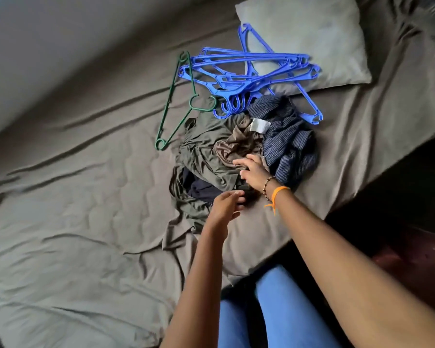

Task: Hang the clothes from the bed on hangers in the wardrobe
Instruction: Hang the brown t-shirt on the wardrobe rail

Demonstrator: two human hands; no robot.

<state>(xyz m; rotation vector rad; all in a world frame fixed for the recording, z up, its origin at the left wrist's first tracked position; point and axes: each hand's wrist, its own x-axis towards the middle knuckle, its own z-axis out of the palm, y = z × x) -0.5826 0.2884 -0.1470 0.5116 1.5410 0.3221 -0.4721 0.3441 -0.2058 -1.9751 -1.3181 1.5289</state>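
Observation:
A heap of clothes lies on the bed: an olive green garment, a brown one, a dark blue striped shirt and a black piece. Beyond the heap lie several blue hangers and one green hanger. My right hand reaches over the middle of the heap with fingers spread, touching the cloth. My left hand hovers at the near edge of the heap, fingers relaxed, holding nothing. The wardrobe is not in view.
A grey pillow lies at the head of the bed, partly under the blue hangers. The bed's edge runs diagonally on the right, with dark floor beyond. My legs in blue jeans stand against the bed.

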